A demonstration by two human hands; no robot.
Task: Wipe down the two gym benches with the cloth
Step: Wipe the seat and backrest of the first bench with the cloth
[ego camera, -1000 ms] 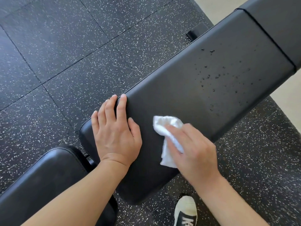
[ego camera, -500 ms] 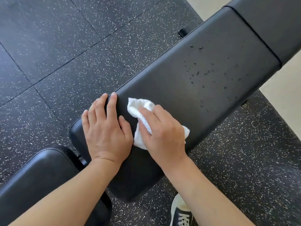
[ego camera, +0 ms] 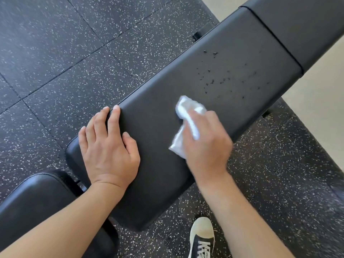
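The white cloth (ego camera: 188, 125) was pinched under the right hand's (ego camera: 205, 144) curled fingers at mid-pad of the bench (ego camera: 158, 174), the droplets (ego camera: 221, 77) lying beyond along its long axis, while the left hand (ego camera: 109, 146) was laid flat, fingers together.

The bench (ego camera: 160, 116) wore smooth black vinyl-like padding with a soft sheen, beaded with droplets (ego camera: 214, 81) toward two o'clock. The cloth (ego camera: 186, 116) was white, soft, crumpled fabric. The floor (ego camera: 65, 53) looked like rough, matt, white-speckled black rubber tile.
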